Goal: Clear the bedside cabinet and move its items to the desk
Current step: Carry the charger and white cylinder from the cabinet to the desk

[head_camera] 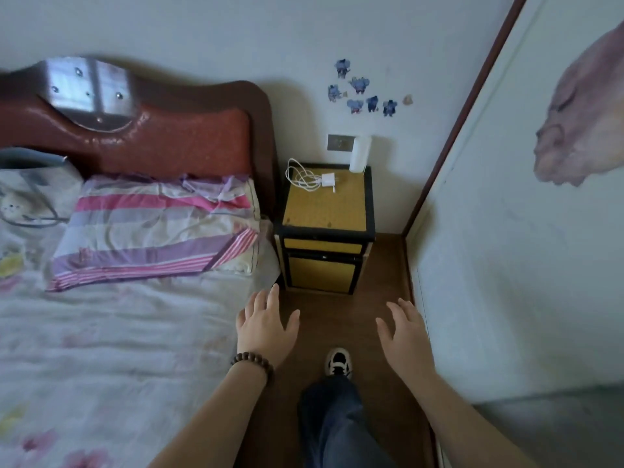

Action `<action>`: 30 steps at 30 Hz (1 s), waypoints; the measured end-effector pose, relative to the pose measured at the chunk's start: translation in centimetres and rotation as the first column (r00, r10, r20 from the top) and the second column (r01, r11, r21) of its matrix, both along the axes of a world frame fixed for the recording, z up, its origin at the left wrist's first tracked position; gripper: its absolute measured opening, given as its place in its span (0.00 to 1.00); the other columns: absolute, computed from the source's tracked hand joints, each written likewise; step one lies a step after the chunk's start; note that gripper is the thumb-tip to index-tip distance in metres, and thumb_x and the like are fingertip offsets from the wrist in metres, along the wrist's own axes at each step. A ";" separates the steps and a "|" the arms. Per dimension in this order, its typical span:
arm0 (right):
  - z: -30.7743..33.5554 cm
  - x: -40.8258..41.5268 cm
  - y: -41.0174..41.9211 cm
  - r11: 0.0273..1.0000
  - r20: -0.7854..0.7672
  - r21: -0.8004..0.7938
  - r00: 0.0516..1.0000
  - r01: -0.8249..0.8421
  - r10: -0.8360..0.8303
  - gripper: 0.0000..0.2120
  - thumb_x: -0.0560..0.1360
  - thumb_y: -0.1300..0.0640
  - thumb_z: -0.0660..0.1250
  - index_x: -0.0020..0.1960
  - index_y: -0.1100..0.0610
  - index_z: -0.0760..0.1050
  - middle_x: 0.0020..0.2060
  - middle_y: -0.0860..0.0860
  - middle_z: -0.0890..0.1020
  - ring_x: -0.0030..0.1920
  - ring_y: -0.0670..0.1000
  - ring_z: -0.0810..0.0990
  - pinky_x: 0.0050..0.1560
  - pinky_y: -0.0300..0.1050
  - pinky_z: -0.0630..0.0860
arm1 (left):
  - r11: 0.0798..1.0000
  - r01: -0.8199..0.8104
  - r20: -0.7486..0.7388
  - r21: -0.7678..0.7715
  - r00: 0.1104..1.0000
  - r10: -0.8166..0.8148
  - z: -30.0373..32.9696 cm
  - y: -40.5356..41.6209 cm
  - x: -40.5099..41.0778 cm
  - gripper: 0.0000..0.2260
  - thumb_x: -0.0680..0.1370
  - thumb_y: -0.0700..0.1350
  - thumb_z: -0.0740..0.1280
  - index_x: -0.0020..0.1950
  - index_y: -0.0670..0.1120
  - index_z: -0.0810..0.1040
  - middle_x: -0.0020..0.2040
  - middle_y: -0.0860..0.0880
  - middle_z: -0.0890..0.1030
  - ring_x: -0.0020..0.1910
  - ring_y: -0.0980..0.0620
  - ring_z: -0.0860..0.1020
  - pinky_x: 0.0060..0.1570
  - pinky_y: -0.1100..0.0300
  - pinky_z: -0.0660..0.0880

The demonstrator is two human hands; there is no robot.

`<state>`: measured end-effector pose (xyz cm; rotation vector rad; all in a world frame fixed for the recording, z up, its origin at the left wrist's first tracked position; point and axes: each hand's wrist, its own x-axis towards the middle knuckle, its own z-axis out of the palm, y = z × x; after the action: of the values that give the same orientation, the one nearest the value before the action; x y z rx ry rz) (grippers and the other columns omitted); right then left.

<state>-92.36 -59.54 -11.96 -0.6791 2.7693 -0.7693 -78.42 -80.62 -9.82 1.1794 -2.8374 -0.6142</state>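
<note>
The bedside cabinet (326, 211) is yellow with a black frame and stands against the far wall between bed and side wall. On its top lie a white charger plug (328, 180) with a coiled white cable (301, 175) at the back left. A tall white cylinder (360, 153) stands at the back right corner. My left hand (266, 324), with a bead bracelet at the wrist, and my right hand (403, 327) hover open and empty over the floor, short of the cabinet front. No desk is in view.
A bed (101, 349) with a striped pillow (158, 228) and red headboard fills the left. A white wall panel (506, 265) bounds the right. The brown floor strip (385, 271) between them is narrow. My leg and shoe (338, 363) stand on it. A wall socket (340, 142) sits behind the cabinet.
</note>
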 end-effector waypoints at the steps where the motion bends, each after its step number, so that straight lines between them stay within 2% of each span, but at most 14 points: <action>1: -0.1 -3.0 -1.6 1.000 0.004 -0.001 1.000 0.000 0.000 0.22 0.78 0.50 0.60 0.68 0.58 0.68 0.70 0.56 0.67 0.73 0.54 0.60 0.70 0.51 0.63 | 1.000 0.007 0.007 0.006 1.000 -0.007 -0.1 -1.6 -2.9 0.31 0.78 0.61 0.55 0.76 0.49 0.54 0.75 0.47 0.62 0.75 0.47 0.56 0.71 0.47 0.57; 6: 1.8 -17.1 -9.3 1.000 -0.008 0.006 1.000 -0.011 0.011 0.22 0.78 0.50 0.60 0.69 0.58 0.67 0.71 0.56 0.67 0.73 0.55 0.60 0.70 0.53 0.63 | 0.999 0.009 0.039 0.041 0.999 -0.010 0.9 -9.2 -15.4 0.31 0.78 0.60 0.56 0.77 0.49 0.54 0.75 0.47 0.61 0.75 0.47 0.56 0.72 0.46 0.56; 10: 3.2 -24.8 -15.0 0.999 -0.032 0.021 0.999 -0.036 0.037 0.22 0.78 0.50 0.60 0.70 0.58 0.67 0.71 0.56 0.66 0.73 0.55 0.59 0.71 0.52 0.60 | 0.998 -0.009 0.050 0.059 0.999 0.006 1.7 -14.1 -22.4 0.31 0.77 0.61 0.57 0.76 0.49 0.55 0.76 0.47 0.61 0.75 0.46 0.55 0.72 0.46 0.55; 16: 1.8 -31.7 -21.5 0.997 0.037 0.071 0.999 -0.013 0.010 0.22 0.78 0.48 0.59 0.70 0.55 0.65 0.72 0.54 0.65 0.74 0.53 0.58 0.72 0.52 0.58 | 0.998 0.042 0.097 0.049 0.994 -0.047 0.5 -20.8 -29.7 0.31 0.77 0.61 0.57 0.76 0.48 0.56 0.76 0.47 0.61 0.75 0.47 0.56 0.72 0.46 0.55; 22: -1.1 -36.5 -26.5 0.993 0.087 0.103 0.994 0.064 -0.073 0.23 0.78 0.48 0.59 0.71 0.55 0.65 0.73 0.53 0.64 0.74 0.53 0.57 0.72 0.54 0.58 | 0.972 0.230 0.095 0.042 0.968 -0.233 -2.9 -28.2 -37.5 0.30 0.74 0.55 0.64 0.73 0.46 0.61 0.72 0.48 0.65 0.72 0.48 0.60 0.71 0.51 0.55; 25: -2.9 -38.8 -28.6 0.990 0.106 0.118 0.991 0.073 -0.086 0.23 0.78 0.48 0.59 0.71 0.56 0.65 0.72 0.54 0.64 0.74 0.53 0.57 0.72 0.55 0.58 | 0.888 0.456 0.189 0.062 0.868 -0.459 -6.0 -31.0 -42.0 0.30 0.74 0.52 0.65 0.74 0.47 0.59 0.73 0.47 0.63 0.73 0.48 0.59 0.72 0.50 0.55; 27: -4.3 -40.1 -29.6 0.992 0.110 0.109 0.991 0.068 -0.080 0.23 0.78 0.49 0.60 0.70 0.57 0.66 0.72 0.55 0.65 0.73 0.54 0.58 0.72 0.55 0.59 | 0.817 0.571 0.230 0.074 0.788 -0.571 -8.6 -32.2 -45.1 0.33 0.75 0.52 0.65 0.76 0.47 0.54 0.76 0.47 0.59 0.75 0.47 0.55 0.74 0.49 0.51; 30: -6.5 -42.2 -30.9 0.990 0.108 0.109 0.989 0.086 -0.098 0.23 0.78 0.49 0.60 0.69 0.57 0.67 0.71 0.55 0.66 0.73 0.54 0.59 0.71 0.55 0.62 | 0.714 0.699 0.282 0.045 0.676 -0.681 -12.8 -33.6 -49.6 0.42 0.74 0.58 0.67 0.77 0.47 0.45 0.78 0.45 0.53 0.76 0.46 0.49 0.74 0.49 0.45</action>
<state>-134.60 -90.40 -18.50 -0.4759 2.7306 -0.6528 -128.03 -114.20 -22.61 0.1087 -3.4944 -0.3504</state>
